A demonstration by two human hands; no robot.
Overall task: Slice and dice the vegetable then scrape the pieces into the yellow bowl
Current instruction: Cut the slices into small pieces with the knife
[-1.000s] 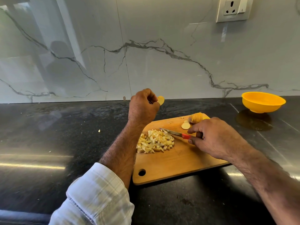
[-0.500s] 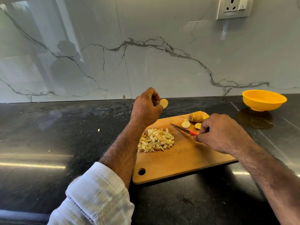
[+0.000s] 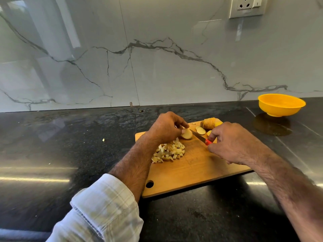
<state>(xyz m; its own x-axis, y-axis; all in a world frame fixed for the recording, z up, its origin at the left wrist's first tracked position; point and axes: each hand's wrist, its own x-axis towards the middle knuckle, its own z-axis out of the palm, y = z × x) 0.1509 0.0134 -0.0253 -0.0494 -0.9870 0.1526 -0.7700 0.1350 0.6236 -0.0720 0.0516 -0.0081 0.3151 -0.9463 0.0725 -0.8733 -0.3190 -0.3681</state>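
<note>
A wooden cutting board [image 3: 190, 173] lies on the black counter. My left hand [image 3: 166, 127] pinches a round potato slice [image 3: 186, 134] and holds it down on the board. My right hand [image 3: 229, 142] grips a small red-handled knife [image 3: 201, 137], its blade pointing toward that slice. A heap of diced potato [image 3: 168, 152] sits on the board just below my left hand. At the board's far edge lie a stack of cut slices [image 3: 208, 123] and two loose slices [image 3: 200, 130]. The yellow bowl [image 3: 281, 104] stands at the back right, apart from the board.
A marble backsplash runs along the rear of the counter, with a wall socket [image 3: 246, 6] at the upper right. One stray potato bit [image 3: 103, 140] lies on the counter left of the board.
My left hand came down from above the counter and set its slice on the board. My right hand and the knife shifted slightly toward that slice.
</note>
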